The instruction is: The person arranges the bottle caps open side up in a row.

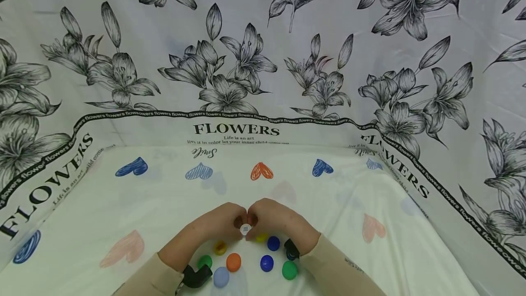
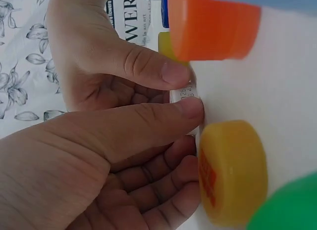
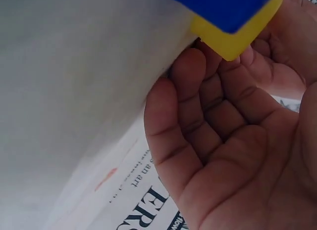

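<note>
Both hands meet over the cloth around a small white bottle cap [image 1: 245, 229] with printing on it. My left hand [image 1: 222, 223] pinches the cap from the left, its thumb over it. From the other side my right hand [image 1: 275, 218] grips it with thumb and curled fingers. In the left wrist view a printed strip of the white cap [image 2: 188, 90] shows between the two thumbs. The right wrist view shows the right hand's curled fingers, but the white cap is hidden there. Beside the left fingers stands a yellow cap [image 2: 234, 173] with red print.
Closer to the body lie an orange cap [image 1: 234, 262], a light blue cap [image 1: 221, 277], a green cap [image 1: 204, 261], two dark blue caps [image 1: 266, 263] and another green cap [image 1: 289, 270]. A second yellow cap [image 3: 233, 42] sits near the right fingers. Heart-printed cloth [image 1: 172, 214] covers the surface.
</note>
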`<state>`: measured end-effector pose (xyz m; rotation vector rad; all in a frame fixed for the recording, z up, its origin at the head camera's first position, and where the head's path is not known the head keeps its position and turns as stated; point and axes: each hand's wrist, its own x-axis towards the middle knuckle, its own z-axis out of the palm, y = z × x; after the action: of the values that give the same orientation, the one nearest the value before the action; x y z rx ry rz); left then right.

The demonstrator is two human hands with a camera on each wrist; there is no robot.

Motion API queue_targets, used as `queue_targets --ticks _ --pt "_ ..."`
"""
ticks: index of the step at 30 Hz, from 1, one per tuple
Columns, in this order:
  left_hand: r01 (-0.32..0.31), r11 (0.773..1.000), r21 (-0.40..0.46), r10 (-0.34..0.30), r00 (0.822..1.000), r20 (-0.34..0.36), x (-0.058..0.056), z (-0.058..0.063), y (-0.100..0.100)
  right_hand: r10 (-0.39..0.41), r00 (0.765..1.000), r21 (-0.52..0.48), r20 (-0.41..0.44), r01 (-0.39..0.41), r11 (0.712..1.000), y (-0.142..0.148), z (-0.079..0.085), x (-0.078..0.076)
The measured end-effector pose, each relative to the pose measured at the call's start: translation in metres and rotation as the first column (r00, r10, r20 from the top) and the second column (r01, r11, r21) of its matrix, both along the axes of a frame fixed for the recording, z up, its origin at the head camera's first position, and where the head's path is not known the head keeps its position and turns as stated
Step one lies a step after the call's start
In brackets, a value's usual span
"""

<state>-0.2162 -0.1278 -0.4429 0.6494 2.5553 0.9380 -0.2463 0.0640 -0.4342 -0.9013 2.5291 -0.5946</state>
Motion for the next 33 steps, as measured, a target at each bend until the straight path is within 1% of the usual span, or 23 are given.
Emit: queue_targets --ticks 5,10,13,17,21,24,27,29,30,32,33 --pt "0.006 1.0 0.019 -0.006 1.0 -0.024 0.001 0.002 -0.001 -0.003 1.0 0.002 -0.023 0.003 1.0 -0.001 0.002 0.001" --pt "0.025 0.999 0.029 -0.022 0.995 -0.098 -0.003 0.001 -0.007 -0.009 0.999 -0.035 -0.031 0.008 0.999 0.001 0.003 -0.001" --pt "0.015 0.999 0.04 -0.009 0.991 -0.13 -0.007 0.0 -0.009 -0.02 1.0 -0.082 -0.021 0.019 0.996 0.002 0.005 -0.004" --pt "-0.026 0.998 0.065 0.036 0.987 -0.156 -0.009 0.002 -0.011 -0.036 0.999 -0.153 0.002 0.036 0.988 0.005 0.007 -0.007" --pt "-0.066 0.995 0.076 0.078 0.981 -0.178 -0.009 0.005 -0.013 -0.053 0.999 -0.188 0.002 0.052 0.981 0.007 0.009 -0.009" --pt "-0.089 0.991 0.099 0.107 0.977 -0.187 -0.01 0.008 -0.014 -0.092 0.996 -0.22 0.004 0.09 0.971 0.008 0.013 -0.01" --pt "-0.112 0.984 0.141 0.138 0.972 -0.192 -0.012 0.011 -0.014 -0.137 0.99 -0.262 0.017 0.137 0.955 0.011 0.017 -0.01" --pt "-0.145 0.975 0.169 0.176 0.967 -0.186 -0.014 0.012 -0.013 -0.16 0.987 -0.288 0.022 0.159 0.944 0.012 0.019 -0.011" --pt "-0.174 0.967 0.187 0.206 0.964 -0.169 -0.015 0.012 -0.012 -0.169 0.985 -0.295 0.023 0.168 0.94 0.013 0.02 -0.012" --pt "-0.236 0.944 0.231 0.27 0.955 -0.126 -0.016 0.012 -0.011 -0.192 0.981 -0.311 0.027 0.191 0.931 0.013 0.021 -0.013" --pt "-0.275 0.927 0.256 0.308 0.946 -0.098 -0.016 0.012 -0.009 -0.204 0.978 -0.321 0.035 0.204 0.925 0.013 0.021 -0.013"
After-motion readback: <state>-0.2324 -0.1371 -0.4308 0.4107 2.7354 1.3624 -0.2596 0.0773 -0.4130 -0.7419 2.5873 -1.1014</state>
